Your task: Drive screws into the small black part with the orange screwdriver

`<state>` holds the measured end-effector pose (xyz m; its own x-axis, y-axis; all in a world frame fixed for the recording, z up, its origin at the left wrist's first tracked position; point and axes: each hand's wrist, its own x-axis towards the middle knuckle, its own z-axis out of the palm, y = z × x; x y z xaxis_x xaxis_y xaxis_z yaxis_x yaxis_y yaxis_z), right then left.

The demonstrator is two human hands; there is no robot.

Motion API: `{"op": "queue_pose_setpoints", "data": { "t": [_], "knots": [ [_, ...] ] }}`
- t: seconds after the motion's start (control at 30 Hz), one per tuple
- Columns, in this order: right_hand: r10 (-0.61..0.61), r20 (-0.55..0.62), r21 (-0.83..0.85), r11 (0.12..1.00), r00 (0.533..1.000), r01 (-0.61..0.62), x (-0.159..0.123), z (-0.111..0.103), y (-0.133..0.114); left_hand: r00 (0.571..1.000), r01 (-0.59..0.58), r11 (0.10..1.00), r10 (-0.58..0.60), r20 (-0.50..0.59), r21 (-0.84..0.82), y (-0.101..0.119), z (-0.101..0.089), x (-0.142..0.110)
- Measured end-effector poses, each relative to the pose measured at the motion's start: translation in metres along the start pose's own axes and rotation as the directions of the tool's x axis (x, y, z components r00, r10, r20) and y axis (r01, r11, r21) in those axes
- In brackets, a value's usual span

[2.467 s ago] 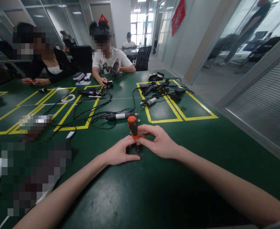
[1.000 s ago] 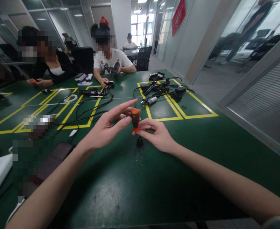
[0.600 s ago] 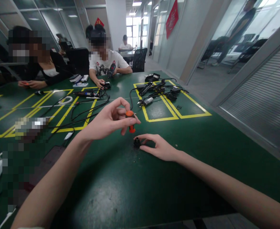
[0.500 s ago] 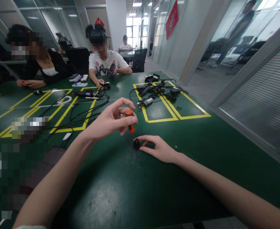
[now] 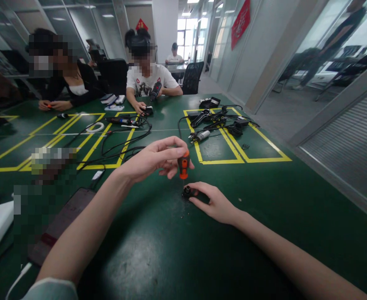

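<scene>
My left hand is closed on the orange and black handle of a screwdriver, held upright with its shaft pointing down. Directly below is a small black round part with a raised collar, standing on the green table. The thumb and fingers of my right hand grip that part from its right side. The screwdriver's thin shaft reaches down to the part's left edge; I cannot make out where its tip touches.
Beyond my hands, black cables and a grey-black tool lie within yellow tape lines. Small screws lie to their right. A phone-like dark slab is at the left. Across the table, a co-worker holds a power drill.
My left thumb and fingers have shifted on the screwdriver handle, with a fingertip now near its top. The right hand still grips the black part. The whole view has swung slightly left.
</scene>
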<state>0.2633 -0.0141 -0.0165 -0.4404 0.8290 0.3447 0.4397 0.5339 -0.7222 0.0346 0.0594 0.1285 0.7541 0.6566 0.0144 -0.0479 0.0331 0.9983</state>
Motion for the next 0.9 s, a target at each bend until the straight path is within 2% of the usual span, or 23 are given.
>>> {"op": "queue_pose_setpoints", "data": {
  "t": [0.2, 0.4, 0.67, 0.77, 0.9],
  "knots": [
    [0.001, 0.004, -0.004, 1.0, 1.0, -0.001, -0.0011, -0.001, -0.0011, 0.999, 0.023, 0.998, -0.02, -0.043, 0.057, 0.0, 0.0047, 0.0],
    [-0.001, 0.01, 0.017, 1.0, 1.0, 0.001, 0.0009, -0.0008, -0.0029, 0.996, 0.088, 0.993, -0.09, -0.024, -0.074, 0.0019, 0.0011, 0.0025],
    [0.012, 0.033, 0.045, 0.999, 0.999, -0.013, 0.0031, -0.0007, -0.0053, 0.989, 0.088, 0.996, -0.084, -0.123, 0.027, 0.0049, 0.0047, -0.0046],
    [0.011, 0.023, 0.055, 0.998, 1.0, -0.012, 0.0041, 0.0003, -0.0055, 0.991, 0.103, 0.994, -0.1, -0.085, 0.028, 0.0055, 0.0045, -0.0056],
    [0.012, 0.012, 0.048, 0.999, 1.0, -0.013, 0.0051, 0.0016, -0.0049, 0.995, 0.099, 0.992, -0.097, 0.03, -0.083, 0.0036, 0.0011, -0.0039]
  ]
}}
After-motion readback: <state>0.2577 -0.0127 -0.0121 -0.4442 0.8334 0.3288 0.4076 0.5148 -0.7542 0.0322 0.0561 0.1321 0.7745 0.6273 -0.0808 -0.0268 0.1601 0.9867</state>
